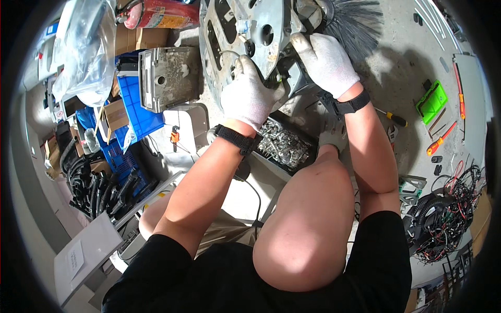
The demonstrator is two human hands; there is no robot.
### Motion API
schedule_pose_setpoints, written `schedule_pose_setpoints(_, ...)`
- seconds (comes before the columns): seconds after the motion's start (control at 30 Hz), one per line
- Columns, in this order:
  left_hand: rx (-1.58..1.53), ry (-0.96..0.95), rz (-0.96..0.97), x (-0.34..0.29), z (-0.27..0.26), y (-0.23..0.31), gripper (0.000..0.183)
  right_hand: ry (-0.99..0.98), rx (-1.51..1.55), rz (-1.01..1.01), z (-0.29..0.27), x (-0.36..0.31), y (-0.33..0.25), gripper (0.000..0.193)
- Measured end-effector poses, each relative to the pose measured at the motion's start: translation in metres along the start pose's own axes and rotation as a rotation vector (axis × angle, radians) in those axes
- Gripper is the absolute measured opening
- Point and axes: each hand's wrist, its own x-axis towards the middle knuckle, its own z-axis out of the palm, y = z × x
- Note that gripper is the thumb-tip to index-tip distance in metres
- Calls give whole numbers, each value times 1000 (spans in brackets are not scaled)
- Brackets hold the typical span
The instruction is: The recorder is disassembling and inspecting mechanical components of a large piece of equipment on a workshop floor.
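Observation:
A grey metal frame (pixel 276 23) with several cut-out holes stands at the top middle, worn and dirty. Both my hands wear white gloves with soiled fingertips. My left hand (pixel 248 96) is at the frame's near edge, its fingers curled against the metal and its thumb to the right. Whatever lies between those fingers is hidden. At the frame's right side my right hand (pixel 326 62) has its fingers bent round the edge. A dark bristle brush (pixel 355 26) fans out just beyond it. Below the left hand, a black tray (pixel 293 168) holds many small metal fasteners.
Left stand a dirty grey metal box (pixel 169 78), a blue crate (pixel 138 109) and a red fire extinguisher (pixel 162 13). Right on the floor lie a green tray (pixel 432 102), screwdrivers (pixel 441 139) and a tangle of wires (pixel 443 224). Black corrugated hoses (pixel 99 190) fill the left side.

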Motion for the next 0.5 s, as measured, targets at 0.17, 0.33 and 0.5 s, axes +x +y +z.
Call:
schedule_pose_setpoints(0.17,30,-36,7,4,2,4,101,16,-28,60,-3,-2,11,71)
schedule_pose_setpoints(0.33,72,48,3,2,2,16,112,27,-35,77,-2,-2,11,70)
schedule_pose_setpoints(0.5,-136,144,226,8,-12,19,130,12,-16,56,-6,-6,11,72)
